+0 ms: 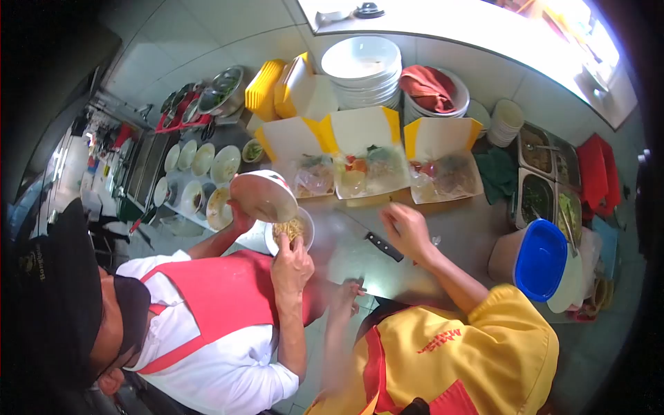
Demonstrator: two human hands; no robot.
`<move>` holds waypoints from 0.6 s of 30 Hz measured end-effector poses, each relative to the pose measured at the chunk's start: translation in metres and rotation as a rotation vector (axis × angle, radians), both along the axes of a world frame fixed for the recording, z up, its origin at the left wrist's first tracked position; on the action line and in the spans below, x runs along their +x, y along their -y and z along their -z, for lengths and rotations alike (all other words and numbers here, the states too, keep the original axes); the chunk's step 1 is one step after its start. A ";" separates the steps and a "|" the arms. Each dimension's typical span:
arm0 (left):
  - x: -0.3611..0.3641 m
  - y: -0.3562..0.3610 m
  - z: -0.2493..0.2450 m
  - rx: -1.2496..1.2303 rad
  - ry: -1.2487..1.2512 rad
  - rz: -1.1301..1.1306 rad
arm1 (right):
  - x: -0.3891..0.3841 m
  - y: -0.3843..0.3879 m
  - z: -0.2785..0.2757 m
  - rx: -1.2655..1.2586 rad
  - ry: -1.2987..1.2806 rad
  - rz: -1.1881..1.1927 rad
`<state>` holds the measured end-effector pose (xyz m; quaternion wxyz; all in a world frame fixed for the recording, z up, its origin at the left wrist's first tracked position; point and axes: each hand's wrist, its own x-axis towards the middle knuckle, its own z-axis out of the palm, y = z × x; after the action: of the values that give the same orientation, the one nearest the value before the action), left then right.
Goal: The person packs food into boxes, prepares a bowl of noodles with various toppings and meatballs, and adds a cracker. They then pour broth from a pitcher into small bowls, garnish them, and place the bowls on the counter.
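My right hand (408,233), its fingers curled together, is over the steel counter (443,266), just in front of the takeaway boxes. Whatever it may hold is hidden. Below it lies a knife (382,245) with a black handle. Near the counter's front edge hangs my left hand (344,296), blurred, fingers loosely apart. Three lidded boxes stand open in a row: a left box (294,138), a middle box (363,128) and a right box (443,138). They hold clear plastic bags, greens and red pieces that look like tomato.
At left, a co-worker in a red apron (221,290) tilts a bowl (266,197) over a white bowl (308,225) of noodle-like food. Behind stand stacked white bowls (360,62) and folded yellow boxes (265,90). A blue-lidded tub (541,259) and food pans (536,197) are right.
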<state>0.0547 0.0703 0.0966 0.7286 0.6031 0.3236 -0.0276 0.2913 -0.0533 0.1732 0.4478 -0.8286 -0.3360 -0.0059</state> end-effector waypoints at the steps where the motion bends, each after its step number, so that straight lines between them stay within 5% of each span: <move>1: 0.003 -0.001 -0.001 -0.030 -0.043 0.052 | -0.013 0.027 0.002 -0.041 0.051 -0.004; 3: 0.003 0.005 0.006 -0.048 -0.029 0.032 | -0.043 0.069 -0.009 -0.224 0.422 0.151; 6: 0.000 0.003 0.011 -0.056 -0.049 0.104 | -0.070 0.112 0.054 -0.379 0.408 0.073; 8: 0.003 0.004 0.007 -0.050 -0.034 0.082 | -0.069 0.112 0.077 -0.190 -0.102 0.059; 12: -0.010 0.011 0.004 -0.004 0.004 0.058 | -0.032 0.005 0.005 0.297 -0.042 0.174; 15: -0.016 0.023 -0.008 0.082 -0.073 0.001 | 0.017 -0.093 -0.023 0.327 0.090 -0.019; 18: -0.041 0.026 0.001 0.121 -0.034 -0.026 | 0.030 -0.154 -0.031 0.303 0.128 0.046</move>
<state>0.0137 0.0445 0.0954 0.6853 0.6413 0.3449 -0.0090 0.3218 0.1006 0.2041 0.5449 -0.7572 -0.3399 -0.1196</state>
